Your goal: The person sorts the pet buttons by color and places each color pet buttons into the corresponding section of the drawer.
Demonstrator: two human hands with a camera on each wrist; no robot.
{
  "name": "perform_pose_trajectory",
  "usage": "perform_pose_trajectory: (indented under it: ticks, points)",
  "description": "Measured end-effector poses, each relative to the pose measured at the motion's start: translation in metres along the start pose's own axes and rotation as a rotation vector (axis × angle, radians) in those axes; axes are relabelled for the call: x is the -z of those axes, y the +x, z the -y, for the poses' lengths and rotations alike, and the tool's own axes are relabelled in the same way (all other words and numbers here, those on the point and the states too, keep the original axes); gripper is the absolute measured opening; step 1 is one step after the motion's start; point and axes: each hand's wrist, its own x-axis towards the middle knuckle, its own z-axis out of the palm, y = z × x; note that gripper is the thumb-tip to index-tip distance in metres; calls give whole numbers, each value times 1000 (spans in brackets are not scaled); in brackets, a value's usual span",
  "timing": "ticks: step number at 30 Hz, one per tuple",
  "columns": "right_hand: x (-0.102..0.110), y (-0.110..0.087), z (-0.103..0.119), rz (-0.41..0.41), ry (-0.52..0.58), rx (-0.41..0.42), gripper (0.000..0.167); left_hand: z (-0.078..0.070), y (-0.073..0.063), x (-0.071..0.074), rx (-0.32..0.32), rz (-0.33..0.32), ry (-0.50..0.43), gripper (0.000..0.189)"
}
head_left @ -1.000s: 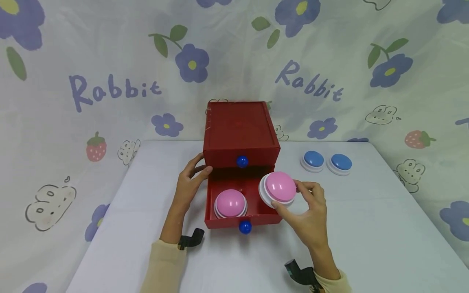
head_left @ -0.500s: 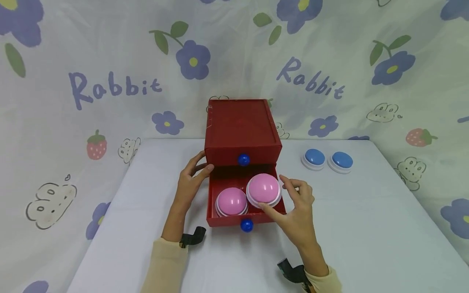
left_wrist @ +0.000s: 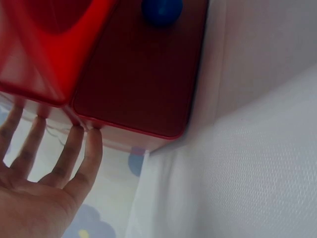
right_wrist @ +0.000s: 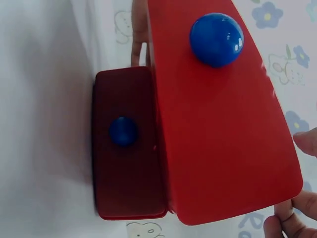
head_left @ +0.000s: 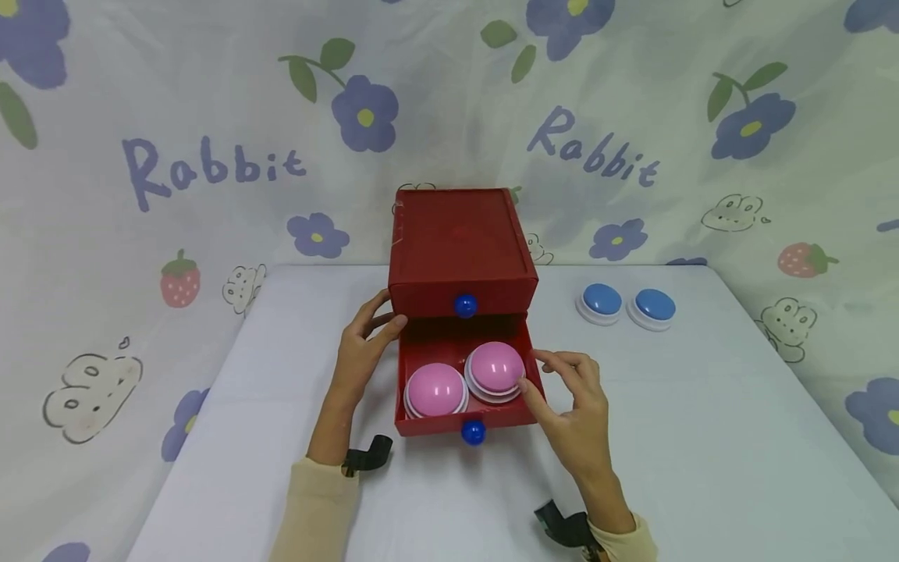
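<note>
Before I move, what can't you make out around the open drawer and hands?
Head view: contact between the right hand and right pink dome, unclear at this angle.
Head view: inside the top drawer, hidden by its closed front.
Right wrist view: the right pink dome, blocked by the open drawer; most of the right hand, past the edge.
Left wrist view: part of the left hand, cut off by the frame.

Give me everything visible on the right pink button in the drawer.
The right pink button is a glossy dome, plastic-looking, on a round white base. It sits dome up in the open drawer, farther back than the left pink button, close beside it; whether they touch is unclear. The thumb of the right hand appears to touch its near right edge.
</note>
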Motion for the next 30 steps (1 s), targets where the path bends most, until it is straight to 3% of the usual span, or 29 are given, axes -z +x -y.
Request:
perform_pose_trajectory:
  ticks: [6,9,14,18,21,24,27,30]
  points:
    - [2,-12,-5,-20,22,52,38,0,-1,1,5,0,-4,61]
    - [0,-19,-3,-79,46,146,34,-1,-1,1,3,1,-3,61]
    - [0,-21,9,-197,99,343,10,-2,0,0,-6,2,-9,60]
    - [6,-28,13,-207,130,376,5,-1,0,-1,-2,14,-14,59]
    - [6,-42,11,-69,172,299,14,-1,0,-2,-2,20,-13,59]
    - [0,-57,11,105,153,156,24,-1,1,-2,-8,19,-11,59]
    - [-9,-66,14,246,126,-3,19,-1,1,-1,-7,10,-6,59]
    - [-19,-69,16,331,152,-151,17,-1,0,0,-4,-1,2,59]
